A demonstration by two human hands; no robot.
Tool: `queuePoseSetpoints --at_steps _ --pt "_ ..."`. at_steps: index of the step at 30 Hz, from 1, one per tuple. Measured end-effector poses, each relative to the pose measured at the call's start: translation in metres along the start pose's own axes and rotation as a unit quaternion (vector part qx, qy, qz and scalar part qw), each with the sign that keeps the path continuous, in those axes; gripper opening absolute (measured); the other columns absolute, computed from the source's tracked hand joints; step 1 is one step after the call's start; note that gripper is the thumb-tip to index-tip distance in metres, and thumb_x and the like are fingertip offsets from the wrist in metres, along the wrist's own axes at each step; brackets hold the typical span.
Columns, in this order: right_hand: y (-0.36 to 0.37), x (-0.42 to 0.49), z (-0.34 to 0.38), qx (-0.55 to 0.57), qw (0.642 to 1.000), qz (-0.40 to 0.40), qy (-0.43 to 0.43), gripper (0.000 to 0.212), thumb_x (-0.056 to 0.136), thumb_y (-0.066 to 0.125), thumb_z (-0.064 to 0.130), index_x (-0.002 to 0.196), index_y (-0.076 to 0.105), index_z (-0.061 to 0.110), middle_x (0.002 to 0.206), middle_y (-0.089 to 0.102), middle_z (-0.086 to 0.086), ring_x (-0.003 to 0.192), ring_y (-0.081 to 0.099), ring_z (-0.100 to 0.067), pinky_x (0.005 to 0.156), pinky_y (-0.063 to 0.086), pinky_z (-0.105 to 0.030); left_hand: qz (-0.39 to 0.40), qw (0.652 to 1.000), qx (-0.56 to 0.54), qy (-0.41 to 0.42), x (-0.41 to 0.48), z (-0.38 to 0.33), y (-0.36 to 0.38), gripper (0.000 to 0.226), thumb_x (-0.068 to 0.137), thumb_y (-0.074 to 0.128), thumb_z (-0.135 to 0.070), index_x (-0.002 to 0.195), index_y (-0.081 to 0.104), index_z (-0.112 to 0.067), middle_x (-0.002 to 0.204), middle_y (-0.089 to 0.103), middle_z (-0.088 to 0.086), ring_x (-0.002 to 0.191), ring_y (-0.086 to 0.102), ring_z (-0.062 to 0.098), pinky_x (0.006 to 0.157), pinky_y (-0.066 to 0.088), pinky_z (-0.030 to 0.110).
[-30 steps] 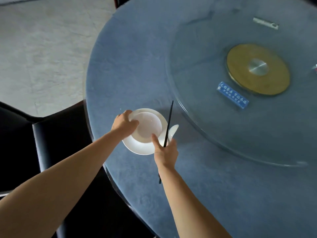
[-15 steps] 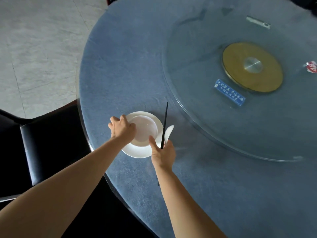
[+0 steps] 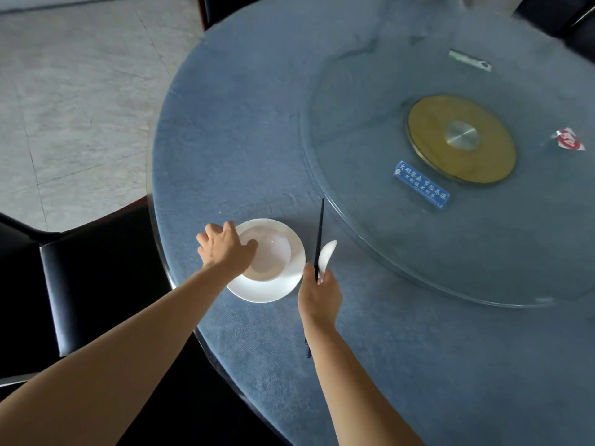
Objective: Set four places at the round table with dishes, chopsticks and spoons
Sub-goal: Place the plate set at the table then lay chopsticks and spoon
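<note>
A white plate lies near the left edge of the round blue table, with a white bowl sitting in it. My left hand rests on the bowl's left rim, thumb hooked inside. My right hand sits just right of the plate and is closed around black chopsticks and a white spoon. The chopsticks point away from me; their back end pokes out below my wrist.
A glass turntable with a gold hub covers the table's middle, carrying a blue sign, a small red-white packet and a silver bar. A black chair stands at the table's left edge.
My right hand has shifted right, away from the plate, taking the chopsticks and spoon along. The left hand stays on the bowl's rim.
</note>
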State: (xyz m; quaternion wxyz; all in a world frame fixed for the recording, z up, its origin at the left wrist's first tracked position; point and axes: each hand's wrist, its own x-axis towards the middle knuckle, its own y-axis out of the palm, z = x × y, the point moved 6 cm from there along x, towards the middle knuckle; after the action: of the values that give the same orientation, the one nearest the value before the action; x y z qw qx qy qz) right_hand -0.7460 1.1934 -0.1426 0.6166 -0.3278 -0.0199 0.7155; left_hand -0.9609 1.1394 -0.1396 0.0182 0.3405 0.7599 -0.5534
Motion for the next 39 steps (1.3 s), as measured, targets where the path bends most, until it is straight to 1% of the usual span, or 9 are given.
queuePoseSetpoints --at_steps 4,6,10,14,18,22,28,35,39 --pt "0.0 -0.011 0.006 0.043 0.998 0.045 -0.017 0.031 0.093 0.057 0.038 0.068 0.055 0.02 0.061 0.057 0.003 0.06 0.054 -0.019 0.061 0.044 -0.035 -0.085 0.985 -0.094 0.115 -0.024 -0.025 -0.02 0.044 0.087 0.065 -0.037 0.125 0.061 -0.015 0.125 0.054 0.013 0.118 0.045 0.034 0.1 0.037 0.04" --pt "0.005 -0.018 0.013 0.06 0.995 0.077 -0.023 0.031 0.093 0.06 0.039 0.067 0.056 0.023 0.056 0.053 0.008 0.055 0.049 -0.014 0.058 0.04 -0.032 -0.043 0.973 -0.166 0.153 -0.037 -0.039 -0.019 0.027 0.091 0.064 -0.032 0.108 0.072 -0.013 0.106 0.067 0.007 0.097 0.06 0.024 0.083 0.044 0.031" --pt "0.016 -0.031 0.025 0.057 0.989 0.136 -0.032 0.032 0.089 0.061 0.051 0.065 0.061 0.029 0.052 0.053 0.012 0.053 0.047 -0.011 0.056 0.037 -0.029 0.173 0.923 -0.341 0.048 -0.058 -0.05 0.005 0.037 0.095 0.059 -0.035 0.084 0.072 -0.003 0.073 0.064 0.005 0.067 0.059 0.02 0.071 0.051 0.033" --pt "0.018 -0.042 0.025 0.057 0.982 0.178 0.003 0.034 0.09 0.054 0.05 0.064 0.058 0.028 0.054 0.053 0.01 0.046 0.044 -0.006 0.046 0.033 -0.022 0.241 0.837 -0.489 -0.041 -0.071 -0.048 0.011 0.022 0.096 0.061 -0.021 0.089 0.068 -0.001 0.076 0.06 0.015 0.059 0.058 0.022 0.051 0.05 0.024" --pt "0.017 -0.047 0.023 0.188 0.956 0.212 0.072 0.022 0.095 0.054 0.025 0.08 0.061 0.01 0.064 0.05 -0.009 0.047 0.038 -0.014 0.048 0.031 -0.028 0.284 0.833 -0.474 -0.014 -0.077 -0.052 0.015 0.016 0.096 0.059 -0.014 0.091 0.069 -0.002 0.072 0.062 0.009 0.057 0.059 0.019 0.043 0.044 0.022" --pt "0.009 -0.047 0.018 0.304 0.908 0.238 0.161 0.014 0.1 0.056 0.013 0.094 0.064 0.003 0.066 0.055 -0.007 0.052 0.049 -0.014 0.052 0.039 -0.027 0.318 0.832 -0.454 -0.007 -0.081 -0.055 0.019 0.018 0.097 0.059 -0.018 0.084 0.068 -0.01 0.067 0.062 0.001 0.054 0.058 0.01 0.046 0.046 0.019" --pt "0.007 -0.042 0.014 0.374 0.868 0.24 0.221 0.014 0.098 0.059 0.006 0.109 0.065 0.0 0.098 0.072 -0.014 0.083 0.07 -0.023 0.069 0.054 -0.033 0.338 0.887 -0.311 0.045 -0.086 -0.055 0.022 0.025 0.096 0.05 -0.013 0.103 0.07 0.002 0.082 0.064 0.008 0.061 0.061 0.012 0.058 0.057 0.024" --pt "0.003 -0.031 -0.009 0.415 0.83 0.213 0.305 0.014 0.091 0.066 0.011 0.101 0.065 0.001 0.078 0.063 -0.008 0.071 0.064 -0.019 0.073 0.056 -0.035 0.391 0.903 -0.163 0.072 -0.104 -0.017 0.041 0.017 0.094 0.065 -0.02 0.105 0.072 -0.009 0.1 0.075 0.017 0.081 0.076 0.025 0.077 0.063 0.042" --pt "0.005 -0.024 -0.016 0.431 0.821 0.21 0.308 0.016 0.092 0.066 0.012 0.103 0.066 0.001 0.08 0.066 -0.009 0.074 0.066 -0.018 0.075 0.061 -0.036 0.431 0.872 -0.232 0.02 -0.113 -0.007 0.052 0.022 0.094 0.066 -0.016 0.109 0.068 0.0 0.099 0.076 0.015 0.085 0.076 0.029 0.076 0.062 0.047"
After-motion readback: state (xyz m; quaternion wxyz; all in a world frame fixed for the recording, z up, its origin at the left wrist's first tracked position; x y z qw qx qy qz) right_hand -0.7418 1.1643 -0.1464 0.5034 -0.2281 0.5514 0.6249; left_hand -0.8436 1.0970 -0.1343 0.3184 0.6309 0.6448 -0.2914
